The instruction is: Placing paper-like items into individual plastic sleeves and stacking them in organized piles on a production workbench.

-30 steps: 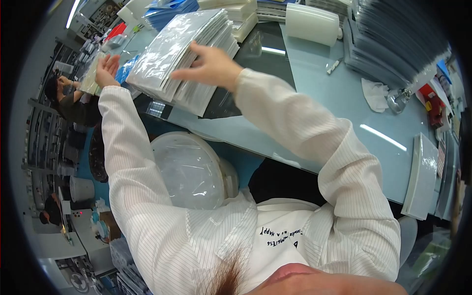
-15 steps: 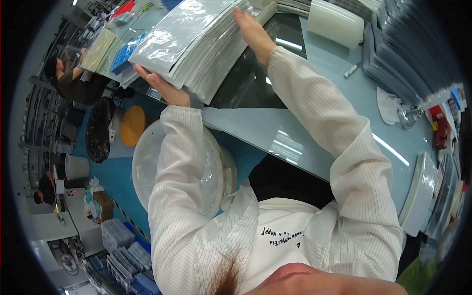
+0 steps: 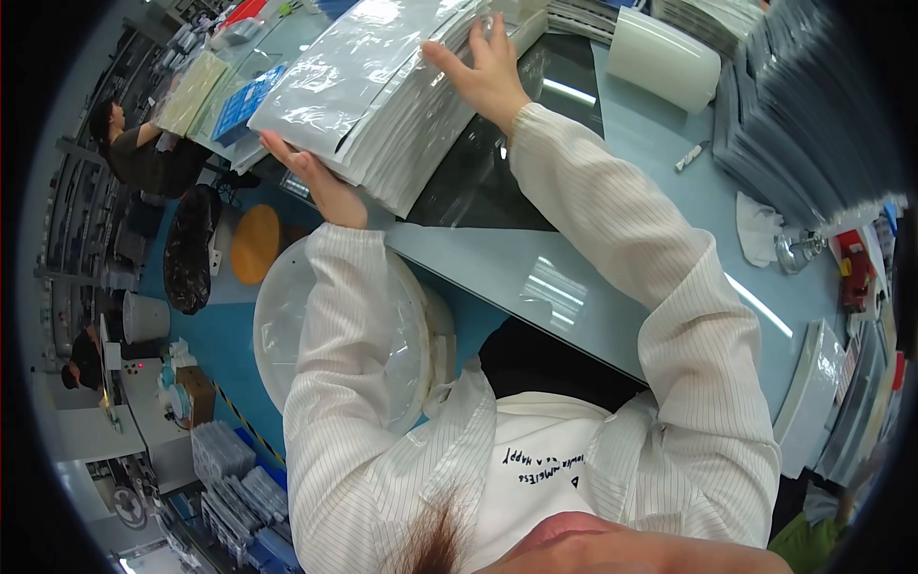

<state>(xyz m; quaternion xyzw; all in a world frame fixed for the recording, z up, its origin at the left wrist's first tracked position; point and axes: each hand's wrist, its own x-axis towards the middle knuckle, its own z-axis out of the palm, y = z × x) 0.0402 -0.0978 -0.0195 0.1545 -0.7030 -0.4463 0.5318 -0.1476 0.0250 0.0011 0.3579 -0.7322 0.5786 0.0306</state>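
Now my left hand (image 3: 320, 182) presses flat-palmed at seven o'clock and my right hand (image 3: 488, 72) at one o'clock of the pouch stack (image 3: 382, 86), grip open, squeezing its long axis between them.

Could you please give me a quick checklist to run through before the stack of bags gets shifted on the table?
1. Left hand on the near end of the stack of bags: ok.
2. Right hand flat against the stack's right side: ok.
3. Stack edges squared: not ok, the lower bags fan out toward the dark mat.
4. Stack fully on the table: cannot tell, its near-left corner sits at the edge.
5. Space to the right: ok, the white roll and marker lie apart from the stack.
6. Top bag lying flat: cannot tell, its film is wrinkled and glaring.
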